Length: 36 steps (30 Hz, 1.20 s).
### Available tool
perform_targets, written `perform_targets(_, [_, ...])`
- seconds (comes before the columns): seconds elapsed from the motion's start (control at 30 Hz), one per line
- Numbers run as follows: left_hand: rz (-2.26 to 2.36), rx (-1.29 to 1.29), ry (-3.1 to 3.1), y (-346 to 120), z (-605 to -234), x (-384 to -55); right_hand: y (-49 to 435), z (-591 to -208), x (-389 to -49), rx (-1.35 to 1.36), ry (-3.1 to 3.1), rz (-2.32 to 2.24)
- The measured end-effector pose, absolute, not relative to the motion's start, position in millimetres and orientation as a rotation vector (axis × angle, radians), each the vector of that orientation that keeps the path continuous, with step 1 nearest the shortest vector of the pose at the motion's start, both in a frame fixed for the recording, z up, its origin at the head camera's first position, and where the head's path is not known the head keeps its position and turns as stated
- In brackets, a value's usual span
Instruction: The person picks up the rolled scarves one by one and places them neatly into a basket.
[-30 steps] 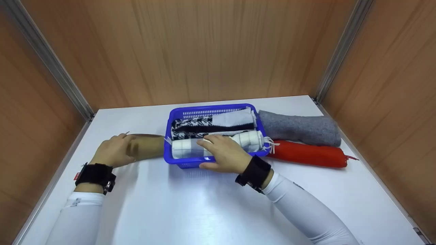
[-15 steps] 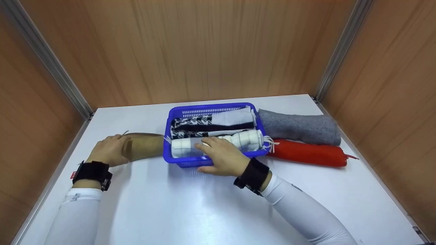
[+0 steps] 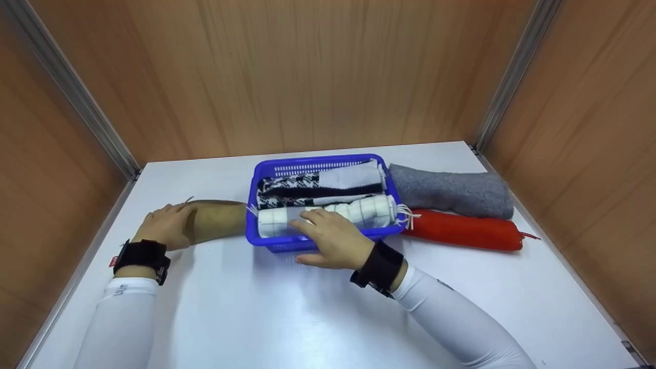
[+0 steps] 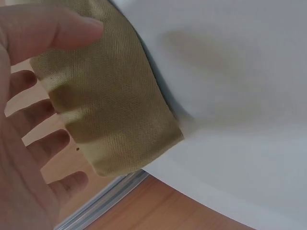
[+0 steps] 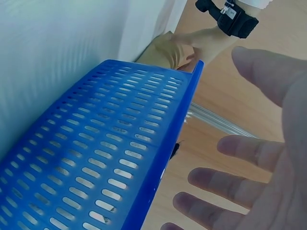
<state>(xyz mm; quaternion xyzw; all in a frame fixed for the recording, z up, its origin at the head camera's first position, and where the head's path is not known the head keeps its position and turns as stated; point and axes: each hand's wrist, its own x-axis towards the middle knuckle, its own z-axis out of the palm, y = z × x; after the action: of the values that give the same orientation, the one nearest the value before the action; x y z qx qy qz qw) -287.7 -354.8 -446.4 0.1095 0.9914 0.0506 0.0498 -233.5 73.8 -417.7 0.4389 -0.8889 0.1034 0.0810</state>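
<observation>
A blue plastic basket (image 3: 328, 160) stands on the white table with two rolled scarves in it. The one at the back is a black-and-white rolled scarf (image 3: 353, 180); in front lies a white checked rolled scarf (image 3: 376, 210) with fringe hanging over the rim. My right hand (image 3: 338, 241) hovers over the basket's front rim, fingers spread, holding nothing. Left of the basket lies an olive rolled scarf (image 3: 220, 220). My left hand (image 3: 163, 225) is at its outer end, thumb on one side and parted fingers on the other; the left wrist view shows the scarf (image 4: 105, 96) between them, ungripped.
Right of the basket lie a grey rolled scarf (image 3: 451, 192) and, in front of it, a red rolled scarf (image 3: 461, 230) with a tassel at its end. Wooden panels (image 3: 328, 77) enclose the table at the back and both sides.
My left hand has shifted slightly left along the olive scarf. My right hand has drawn back a little toward me over the basket's front rim. The scarves and basket stay in place.
</observation>
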Motion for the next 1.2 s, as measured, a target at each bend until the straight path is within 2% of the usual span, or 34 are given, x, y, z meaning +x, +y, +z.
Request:
perform_targets(0.63, [0.101, 0.266, 3.047, -356, -463, -300, 73, -419, -233, 1.301, -2.669, 0.331])
perform_targets(0.97, [-0.043, 0.420, 3.170, -352, -467, -298, 69, -420, -232, 1.287, -2.705, 0.324])
perform_targets(1.2, [-0.066, 0.403, 3.156, -349, -470, -299, 64, -420, -233, 1.278, -2.726, 0.307])
